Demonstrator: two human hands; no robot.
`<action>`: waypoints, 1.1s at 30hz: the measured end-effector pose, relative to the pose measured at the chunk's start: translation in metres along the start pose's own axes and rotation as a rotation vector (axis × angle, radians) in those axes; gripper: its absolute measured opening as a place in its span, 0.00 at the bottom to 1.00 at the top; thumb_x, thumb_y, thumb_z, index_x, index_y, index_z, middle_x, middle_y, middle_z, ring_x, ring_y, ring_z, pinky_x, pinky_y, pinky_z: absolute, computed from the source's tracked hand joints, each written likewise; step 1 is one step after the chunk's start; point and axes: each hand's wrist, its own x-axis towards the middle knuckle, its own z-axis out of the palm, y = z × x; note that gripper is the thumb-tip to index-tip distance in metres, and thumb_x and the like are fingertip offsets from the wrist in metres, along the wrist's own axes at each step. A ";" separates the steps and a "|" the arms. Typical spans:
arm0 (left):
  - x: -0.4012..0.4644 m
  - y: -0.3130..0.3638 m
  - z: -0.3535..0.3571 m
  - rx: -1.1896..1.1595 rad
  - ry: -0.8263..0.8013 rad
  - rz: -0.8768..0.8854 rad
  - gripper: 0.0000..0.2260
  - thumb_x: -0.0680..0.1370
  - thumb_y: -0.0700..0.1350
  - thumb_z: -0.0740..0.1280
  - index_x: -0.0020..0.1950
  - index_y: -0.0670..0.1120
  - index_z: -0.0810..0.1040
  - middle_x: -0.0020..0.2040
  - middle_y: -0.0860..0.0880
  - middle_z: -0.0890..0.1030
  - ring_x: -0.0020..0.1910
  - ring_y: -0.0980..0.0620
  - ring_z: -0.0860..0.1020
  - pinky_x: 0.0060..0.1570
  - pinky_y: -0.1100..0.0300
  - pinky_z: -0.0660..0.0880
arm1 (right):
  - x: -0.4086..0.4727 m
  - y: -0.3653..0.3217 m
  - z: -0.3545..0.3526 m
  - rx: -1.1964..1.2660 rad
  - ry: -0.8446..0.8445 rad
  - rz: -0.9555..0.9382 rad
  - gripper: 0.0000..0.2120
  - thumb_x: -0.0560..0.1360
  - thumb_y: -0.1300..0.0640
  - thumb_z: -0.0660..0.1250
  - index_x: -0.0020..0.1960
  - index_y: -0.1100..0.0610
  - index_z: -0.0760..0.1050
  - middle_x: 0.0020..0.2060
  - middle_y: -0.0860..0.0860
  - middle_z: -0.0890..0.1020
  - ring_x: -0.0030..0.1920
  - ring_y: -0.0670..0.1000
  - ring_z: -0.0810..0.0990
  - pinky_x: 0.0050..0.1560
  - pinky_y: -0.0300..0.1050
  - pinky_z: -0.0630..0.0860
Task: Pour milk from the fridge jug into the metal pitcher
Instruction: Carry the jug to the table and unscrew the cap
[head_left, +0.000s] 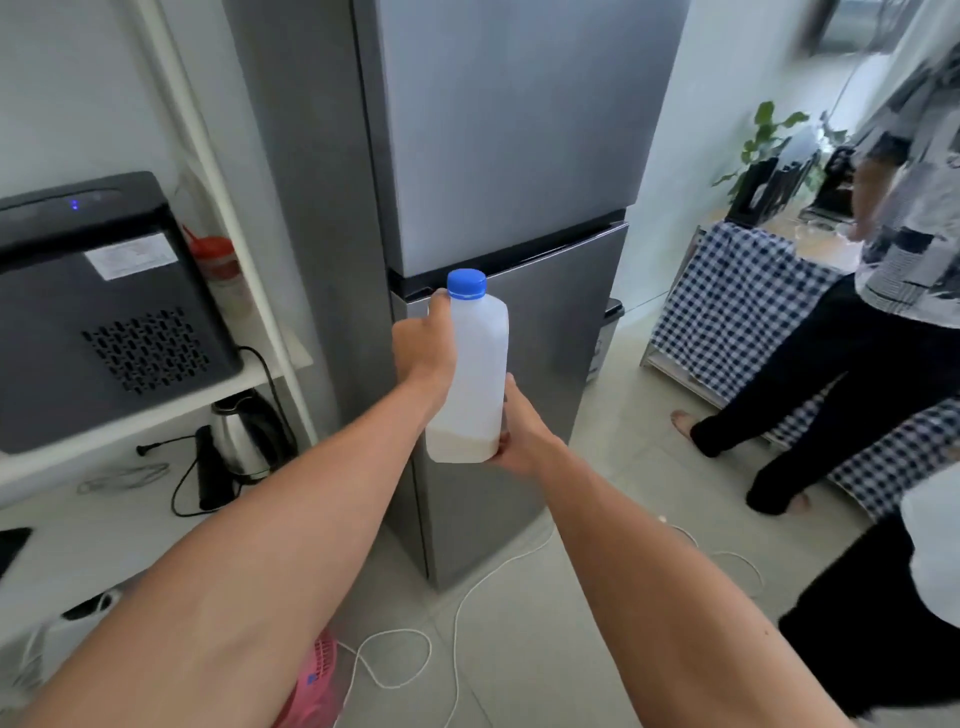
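Note:
A translucent plastic milk jug (475, 374) with a blue screw cap (466, 284) is held upright in front of the grey fridge (498, 156), whose doors are closed. Only a shallow layer of milk shows at its bottom. My left hand (423, 345) grips the jug's upper left side, near the handle. Lower down, my right hand (519, 436) supports the jug's bottom right corner. No metal pitcher is in view.
A black appliance (104, 312) sits on a white shelf at the left, an electric kettle (241, 439) below it. A white cable (457, 623) trails over the tiled floor. A person in dark trousers (831, 395) stands at the right by a checked cloth (737, 312).

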 end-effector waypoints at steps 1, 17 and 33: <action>-0.006 -0.001 0.009 0.008 -0.040 0.013 0.22 0.71 0.63 0.65 0.31 0.47 0.64 0.29 0.48 0.69 0.30 0.47 0.68 0.34 0.56 0.66 | -0.006 0.000 -0.009 0.038 0.023 -0.010 0.25 0.82 0.32 0.55 0.57 0.47 0.83 0.49 0.49 0.90 0.53 0.55 0.87 0.52 0.55 0.84; -0.214 -0.008 0.182 -0.023 -0.688 0.113 0.23 0.68 0.64 0.62 0.28 0.45 0.69 0.27 0.46 0.73 0.31 0.47 0.72 0.35 0.50 0.70 | -0.182 0.043 -0.217 0.308 0.640 -0.196 0.31 0.80 0.27 0.54 0.61 0.49 0.81 0.52 0.52 0.87 0.52 0.55 0.85 0.50 0.53 0.82; -0.603 -0.036 0.202 0.013 -1.347 0.018 0.21 0.75 0.60 0.65 0.30 0.46 0.70 0.27 0.49 0.72 0.27 0.50 0.69 0.33 0.54 0.66 | -0.513 0.212 -0.338 0.642 1.140 -0.325 0.29 0.80 0.28 0.55 0.60 0.50 0.77 0.52 0.55 0.85 0.53 0.57 0.84 0.51 0.55 0.84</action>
